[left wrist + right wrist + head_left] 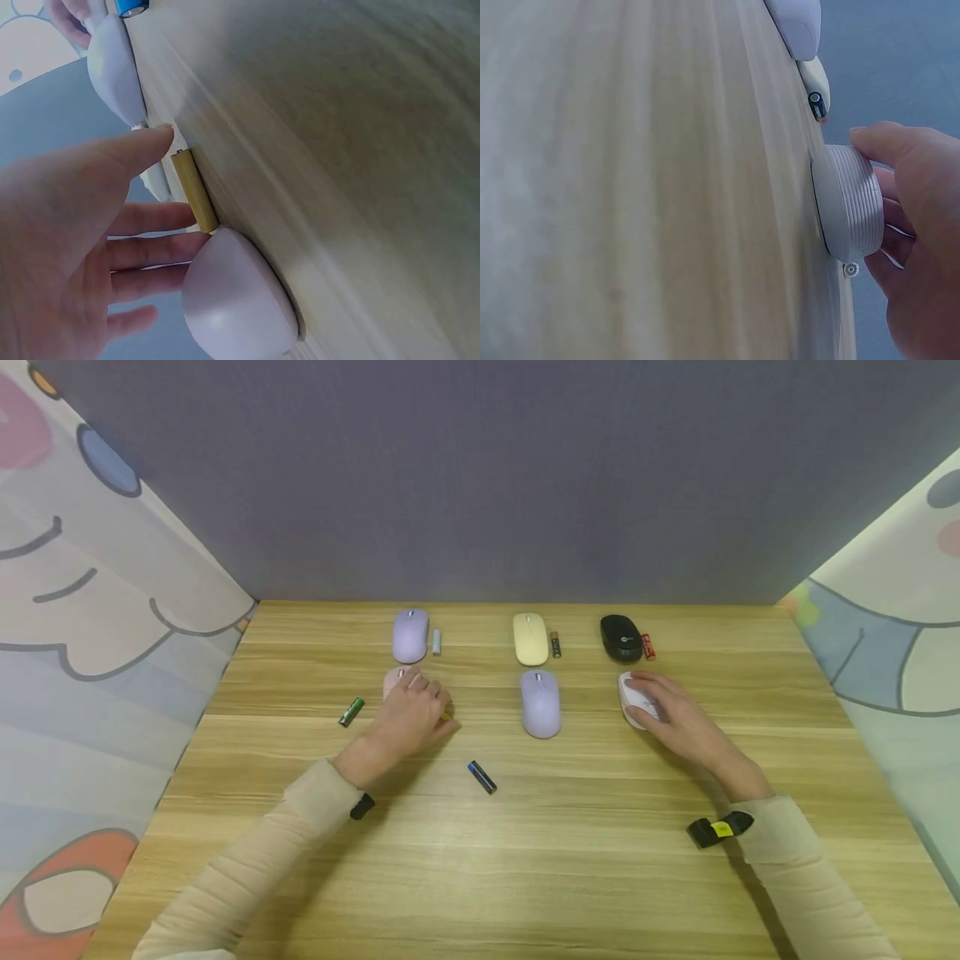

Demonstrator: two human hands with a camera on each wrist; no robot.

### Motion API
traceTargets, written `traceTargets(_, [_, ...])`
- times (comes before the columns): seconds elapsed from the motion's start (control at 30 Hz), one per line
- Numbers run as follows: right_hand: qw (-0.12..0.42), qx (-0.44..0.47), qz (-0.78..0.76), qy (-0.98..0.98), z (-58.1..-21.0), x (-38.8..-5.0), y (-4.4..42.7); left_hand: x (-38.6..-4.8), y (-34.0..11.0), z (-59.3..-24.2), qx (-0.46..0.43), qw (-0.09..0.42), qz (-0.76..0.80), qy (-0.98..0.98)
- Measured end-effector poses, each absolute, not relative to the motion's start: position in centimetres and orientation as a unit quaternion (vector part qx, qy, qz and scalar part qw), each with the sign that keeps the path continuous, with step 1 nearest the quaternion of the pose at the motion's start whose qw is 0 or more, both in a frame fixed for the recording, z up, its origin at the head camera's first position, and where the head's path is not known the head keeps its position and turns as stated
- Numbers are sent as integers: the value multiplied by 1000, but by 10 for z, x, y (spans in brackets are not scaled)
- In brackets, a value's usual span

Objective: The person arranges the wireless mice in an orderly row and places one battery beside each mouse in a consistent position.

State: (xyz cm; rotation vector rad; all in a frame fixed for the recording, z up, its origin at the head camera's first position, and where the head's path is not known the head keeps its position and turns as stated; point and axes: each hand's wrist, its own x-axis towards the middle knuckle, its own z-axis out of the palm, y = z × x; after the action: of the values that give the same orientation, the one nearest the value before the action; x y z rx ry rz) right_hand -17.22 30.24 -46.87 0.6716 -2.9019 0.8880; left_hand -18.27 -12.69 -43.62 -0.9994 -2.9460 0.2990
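Observation:
My left hand [408, 714] reaches over a pale pink mouse [393, 680], its fingers fairly straight. In the left wrist view a yellow battery [195, 191] lies beside that mouse [238, 296]. The fingertips lie behind the battery and the mouse, and the thumb [146, 148] is near the battery's far end without closing on it. Exact finger contact is hard to tell. My right hand [678, 718] holds a white mouse [636, 700] on the table, thumb on one side and fingers on the other. The right wrist view shows this mouse's ribbed side [859, 199].
Purple [410, 637], yellow [531, 639] and black [621, 638] mice form the back row, with light blue [437, 642], dark [555, 644] and red [648, 647] batteries beside them. Another purple mouse [541, 703] stands between my hands. Green [351, 712] and black-blue [482, 777] batteries lie nearer.

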Motion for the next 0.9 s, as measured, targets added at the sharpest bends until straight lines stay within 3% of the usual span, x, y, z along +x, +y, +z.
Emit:
traceTargets(0.23, [22,218,283,-934,-469,-173,302,-183,-129,-439,-326,38,96,-940])
traceTargets(0.67, [19,216,287,-933,-470,-173,303,-190,-135,-432,-328,-39,41,-943])
traceTargets(0.9, [15,216,290,-932,-471,-174,303,-194,-141,-429,-338,-43,52,-939])
